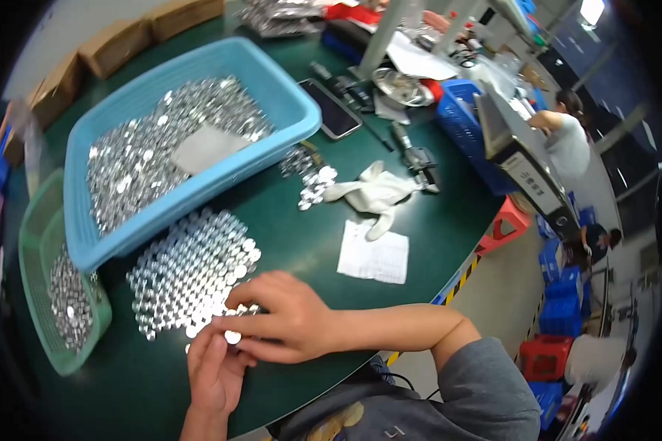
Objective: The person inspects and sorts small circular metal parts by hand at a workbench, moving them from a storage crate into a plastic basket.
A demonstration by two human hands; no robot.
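Two hands work at the near edge of a patch of small silver caps on a dark green surface (pixel 419 220).
The right hand (pixel 287 316) lies curled over the patch of silver caps (pixel 191 275), fingertips pinching one shiny cap (pixel 232 337); the left hand (pixel 213 371) sits just below it, fingers half bent and touching the same cap. Behind the patch, a blue basket (pixel 287 92) holds a heap of the same caps, and a green basket (pixel 40 242) at the left holds more. A white glove (pixel 375 192), a paper sheet (pixel 375 257) and a dark phone (pixel 331 109) lie further right.
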